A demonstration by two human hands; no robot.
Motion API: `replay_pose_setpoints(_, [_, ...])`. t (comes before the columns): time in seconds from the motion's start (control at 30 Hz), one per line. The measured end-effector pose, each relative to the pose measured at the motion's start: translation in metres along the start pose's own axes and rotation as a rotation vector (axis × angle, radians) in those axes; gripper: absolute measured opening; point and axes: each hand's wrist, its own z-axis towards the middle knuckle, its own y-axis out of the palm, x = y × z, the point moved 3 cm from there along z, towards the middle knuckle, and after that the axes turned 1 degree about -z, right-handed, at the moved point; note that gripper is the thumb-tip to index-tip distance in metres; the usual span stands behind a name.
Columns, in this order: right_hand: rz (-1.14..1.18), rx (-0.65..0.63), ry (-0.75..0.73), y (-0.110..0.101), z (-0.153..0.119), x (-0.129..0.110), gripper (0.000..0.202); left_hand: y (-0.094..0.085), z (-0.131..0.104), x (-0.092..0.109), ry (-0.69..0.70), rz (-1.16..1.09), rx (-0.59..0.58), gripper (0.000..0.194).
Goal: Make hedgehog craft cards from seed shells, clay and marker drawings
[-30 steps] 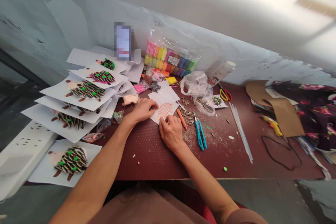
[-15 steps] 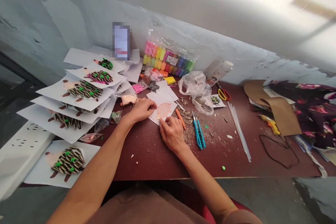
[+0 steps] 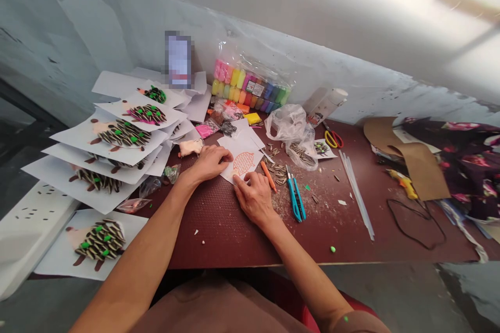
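On the dark red table lies a white sheet with an orange drawing of a rounded, scale-patterned body (image 3: 244, 163). My left hand (image 3: 212, 162) rests at the sheet's left edge, fingers spread loosely, with nothing visible in it. At the lower edge of the sheet is my right hand (image 3: 253, 195), its index finger and thumb on the paper near a small pale patch; its fingers are apart. An orange marker (image 3: 268, 176) lies just right of my right hand. Sunflower seeds (image 3: 279, 173) are scattered beside it. Left of the sheet sits a lump of pale clay (image 3: 191, 147).
Stacked sheets with seed hedgehogs (image 3: 125, 134) stand at the left. A blue cutter (image 3: 296, 197), scissors (image 3: 334, 139), clear glue sticks (image 3: 356, 195) and a yellow glue gun (image 3: 406, 185) lie to the right. Behind are a colored clay pack (image 3: 252, 86) and a plastic bag (image 3: 289, 124).
My right hand has shifted slightly left along the lower edge of the sheet. My left hand stays nearly where it was at the paper's left edge.
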Motion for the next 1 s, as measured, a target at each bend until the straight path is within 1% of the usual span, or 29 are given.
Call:
replay_pose_setpoints(0.2, [-0.021, 0.003, -0.006, 0.0002, 0.0021, -0.0011, 0.025, -0.0009, -0.0003, 0.0013, -0.004, 0.016, -0.007, 0.026])
replay_pose_setpoints(0.3, [0.006, 0.039, -0.004, -0.0001, 0.0002, 0.0006, 0.024, -0.0007, 0.0002, 0.0012, -0.006, 0.015, -0.009, 0.026])
replay_pose_setpoints(0.43, [0.021, 0.08, 0.038, -0.0013, -0.0026, 0.004, 0.024, -0.0002, 0.0004, 0.0011, -0.007, 0.006, -0.004, 0.026])
replay_pose_setpoints(0.7, [0.009, 0.029, 0.006, 0.0011, -0.0002, 0.002, 0.026, 0.0007, 0.0004, 0.0005, 0.001, 0.011, -0.002, 0.026])
replay_pose_setpoints(0.8, [0.03, 0.036, 0.006, 0.0008, -0.0008, 0.0023, 0.024, 0.0016, 0.0001, 0.0007, 0.01, 0.015, 0.006, 0.025])
replay_pose_setpoints(1.0, [0.07, 0.063, 0.075, 0.0019, -0.0014, 0.0054, 0.024, 0.0026, -0.0008, 0.0003, 0.015, 0.041, 0.033, 0.033])
